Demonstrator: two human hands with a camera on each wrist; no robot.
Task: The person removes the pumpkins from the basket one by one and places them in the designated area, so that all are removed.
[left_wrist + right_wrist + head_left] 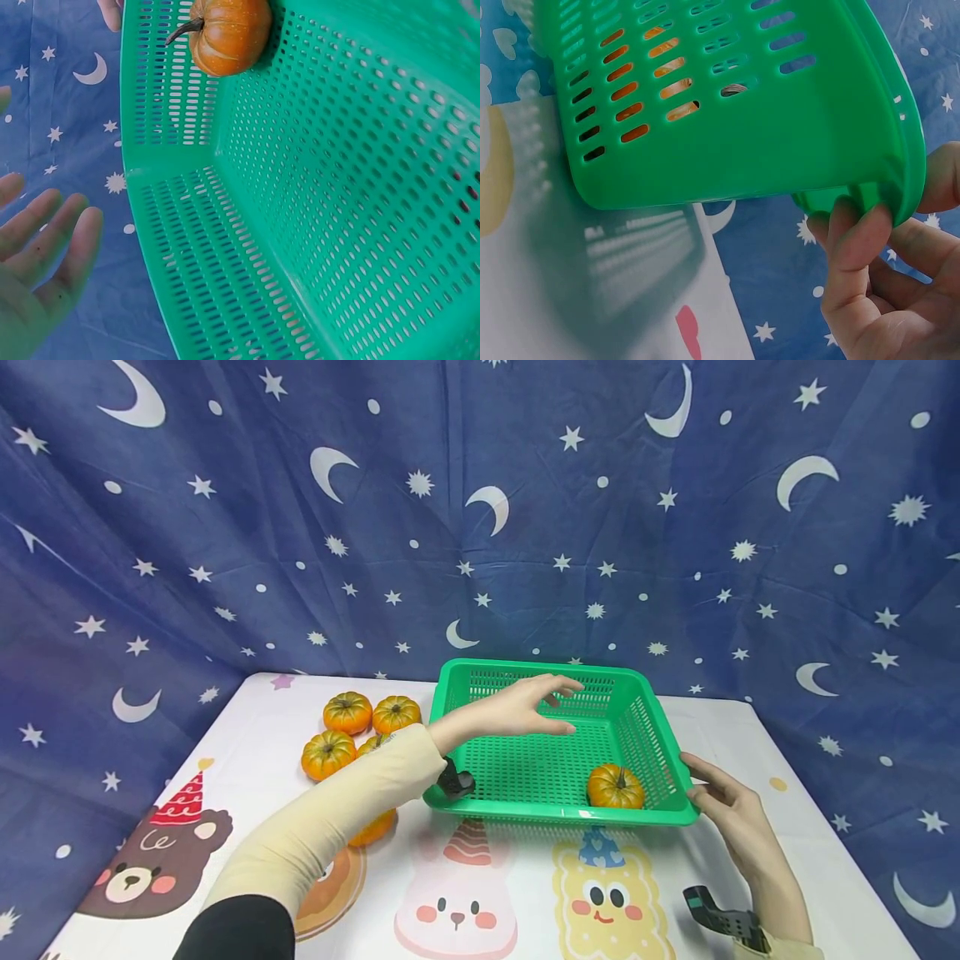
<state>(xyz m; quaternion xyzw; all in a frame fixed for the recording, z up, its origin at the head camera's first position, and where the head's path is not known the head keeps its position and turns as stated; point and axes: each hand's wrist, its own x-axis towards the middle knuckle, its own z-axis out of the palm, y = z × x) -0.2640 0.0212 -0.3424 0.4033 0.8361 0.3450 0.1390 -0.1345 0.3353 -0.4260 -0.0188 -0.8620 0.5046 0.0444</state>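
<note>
A green plastic basket point(525, 811) with perforated walls stands on the table, and one small orange pumpkin point(615, 787) lies in its near right corner. Above the basket's interior hovers my left hand point(525, 708), fingers extended and loosely bent, holding nothing. The left wrist view has the same pumpkin point(229, 37) against the basket wall, apart from the left hand point(45, 262). My right hand point(733, 810) holds the basket's right rim. In the right wrist view, fingers of the right hand point(900, 292) curl around the rim point(907, 150).
Left of the basket, several orange pumpkins point(328, 754) sit in a cluster, partly hidden by my left forearm point(337, 810). A white cloth with cartoon prints covers the table point(540, 893). Behind it hangs a blue curtain point(525, 568) with moons and stars.
</note>
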